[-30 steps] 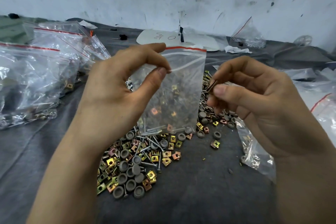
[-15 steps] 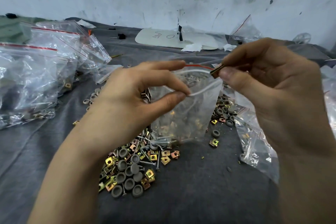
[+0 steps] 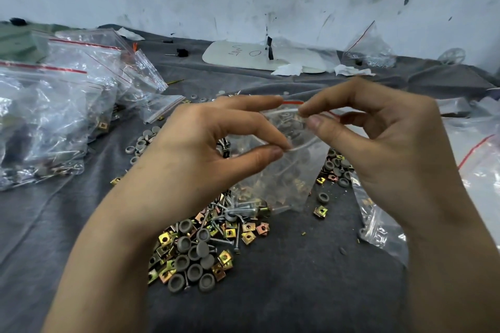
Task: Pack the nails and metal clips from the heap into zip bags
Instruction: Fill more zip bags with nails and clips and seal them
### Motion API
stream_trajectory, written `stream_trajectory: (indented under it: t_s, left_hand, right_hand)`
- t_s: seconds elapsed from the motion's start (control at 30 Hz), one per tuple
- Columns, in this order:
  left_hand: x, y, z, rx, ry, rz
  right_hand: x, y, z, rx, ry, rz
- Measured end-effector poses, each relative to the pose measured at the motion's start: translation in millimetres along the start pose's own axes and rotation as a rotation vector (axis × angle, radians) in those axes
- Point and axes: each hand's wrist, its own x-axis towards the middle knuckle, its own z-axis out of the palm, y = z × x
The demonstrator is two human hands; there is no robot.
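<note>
While the left hand pinches the zip bag open just above the heap, the right hand pinches at its mouth, holding what I cannot tell. Looks like filling: next, drop pieces cleanly inside.

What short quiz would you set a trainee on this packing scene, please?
1. True or false: the zip bag lies sealed and flat on the grey cloth.
2. Where do the packed bags lie? A. to the left of the heap of nails and clips; B. on top of that heap; C. inside the held bag.
3. Which hand pinches the zip bag's near rim between thumb and fingertip?

Key: 1 false, it is held up over the heap with its mouth open; 2 A; 3 the left hand.
</note>
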Motion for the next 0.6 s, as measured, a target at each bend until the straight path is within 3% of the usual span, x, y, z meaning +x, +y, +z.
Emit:
stream_trajectory:
  t_s: [0.2,0.37,0.43,0.6]
  left_hand:
    - [-0.2,-0.5,-0.8,-0.025,0.031,-0.005]
    - [0.3,-3.8,-2.6,-0.013,0.113,0.000]
    - [1.1,-5.8,-4.7,-0.011,0.207,0.008]
    - [2.7,-9.5,-8.6,0.009,0.495,0.048]
  right_hand:
    - [-0.5,3.9,-3.4,0.101,0.143,0.031]
    - [0.9,34.3,0.2,0.056,0.180,0.305]
    - [-0.3,46.7,3.3,-0.022,0.048,0.456]
    - [-7.4,58.7,25.9,-0.301,-0.561,0.649]
